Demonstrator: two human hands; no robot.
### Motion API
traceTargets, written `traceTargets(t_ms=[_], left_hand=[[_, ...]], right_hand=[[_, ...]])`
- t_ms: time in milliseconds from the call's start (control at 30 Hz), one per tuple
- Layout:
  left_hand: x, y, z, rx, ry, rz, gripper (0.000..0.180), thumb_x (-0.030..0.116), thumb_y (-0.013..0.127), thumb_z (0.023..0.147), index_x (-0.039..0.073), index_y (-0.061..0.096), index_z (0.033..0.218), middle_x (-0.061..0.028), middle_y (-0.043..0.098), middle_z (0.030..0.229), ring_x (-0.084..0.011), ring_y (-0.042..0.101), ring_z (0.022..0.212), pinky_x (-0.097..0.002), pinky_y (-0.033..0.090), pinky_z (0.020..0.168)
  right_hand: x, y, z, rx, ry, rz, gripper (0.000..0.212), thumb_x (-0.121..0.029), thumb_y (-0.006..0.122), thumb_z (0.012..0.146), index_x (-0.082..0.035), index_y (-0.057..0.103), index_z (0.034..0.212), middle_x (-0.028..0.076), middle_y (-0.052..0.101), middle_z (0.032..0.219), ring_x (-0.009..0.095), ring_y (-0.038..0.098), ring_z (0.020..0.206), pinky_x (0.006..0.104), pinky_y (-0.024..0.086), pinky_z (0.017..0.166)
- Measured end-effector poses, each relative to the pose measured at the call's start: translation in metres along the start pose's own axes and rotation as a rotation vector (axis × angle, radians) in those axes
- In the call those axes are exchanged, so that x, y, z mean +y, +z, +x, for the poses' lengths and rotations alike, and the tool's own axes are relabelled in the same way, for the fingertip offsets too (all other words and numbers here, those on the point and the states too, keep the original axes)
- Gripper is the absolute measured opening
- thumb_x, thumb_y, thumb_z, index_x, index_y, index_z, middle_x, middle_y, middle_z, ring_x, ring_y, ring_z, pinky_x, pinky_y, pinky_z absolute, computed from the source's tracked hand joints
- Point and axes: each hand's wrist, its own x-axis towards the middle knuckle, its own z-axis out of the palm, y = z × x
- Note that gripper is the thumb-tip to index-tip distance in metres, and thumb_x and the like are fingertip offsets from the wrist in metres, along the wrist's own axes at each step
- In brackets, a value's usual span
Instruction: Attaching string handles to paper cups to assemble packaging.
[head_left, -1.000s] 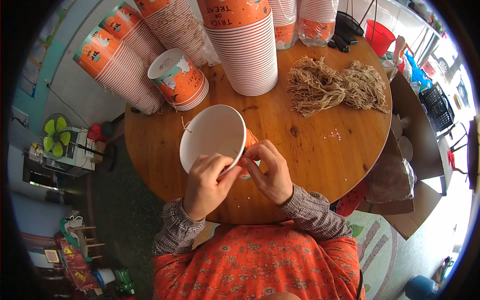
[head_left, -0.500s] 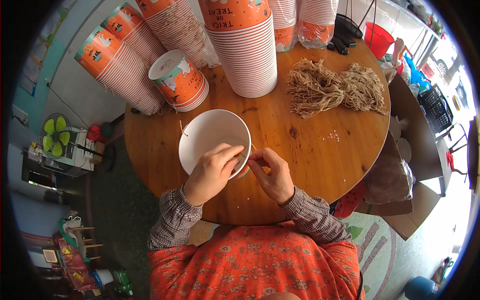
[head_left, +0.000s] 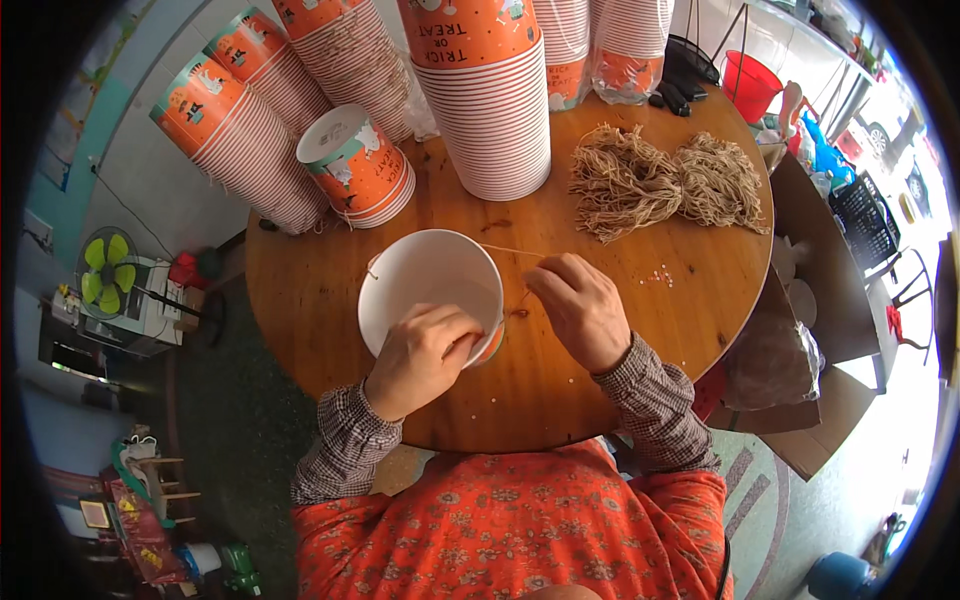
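A paper bucket [head_left: 420, 275], white inside with an orange printed outside, tilts on the table with its mouth toward me. My left hand [head_left: 418, 352] is closed at the bucket's near right rim, its curled fingertips just inside the wall. To the right of the bucket, my right hand [head_left: 585, 308] pinches a thin tan string [head_left: 512, 249]. That string runs taut from behind the bucket's far right side to my right fingers, and a short length hangs below them. At the bucket's left rim a small knotted piece of string [head_left: 374, 266] shows.
Tall stacks of orange buckets [head_left: 490, 130] stand at the back, with a short stack [head_left: 365, 175] at the left. Bundled tan strings [head_left: 665, 180] lie at the far right of the round wooden table [head_left: 560, 400], near small pale bits. Cardboard boxes [head_left: 835, 420] stand beyond the right edge.
My right hand has moved right, away from the bucket's rim, drawing the string out with it. My left hand stays at the rim, slightly lower.
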Motion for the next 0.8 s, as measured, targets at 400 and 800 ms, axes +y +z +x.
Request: traceTargets(t_ms=[400, 800], left_hand=[[-0.008, -0.009, -0.015, 0.208, -0.125, -0.114, 0.007, -0.001, 0.058, 0.086, -0.002, 0.061, 0.092, -0.0105, 0.066, 0.087, -0.0187, 0.065, 0.073, -0.0269, 0.050, 0.066], [0.000, -0.020, -0.020, 0.193, -0.336, -0.928, 0.013, 0.010, 0.046, 0.098, -0.001, 0.052, 0.098, -0.0120, 0.065, 0.091, -0.0100, 0.057, 0.062, -0.0227, 0.048, 0.059]], right_hand=[[-0.045, 0.012, 0.005, -0.235, -0.122, 0.437, 0.043, -0.018, 0.074, 0.077, -0.005, 0.054, 0.114, 0.016, 0.051, 0.123, 0.034, 0.057, 0.105, 0.0403, 0.051, 0.088], [-0.053, 0.013, 0.012, -0.191, 0.127, 0.571, 0.027, -0.002, 0.070, 0.080, -0.003, 0.060, 0.105, 0.013, 0.058, 0.116, 0.025, 0.063, 0.097, 0.0322, 0.055, 0.077]])
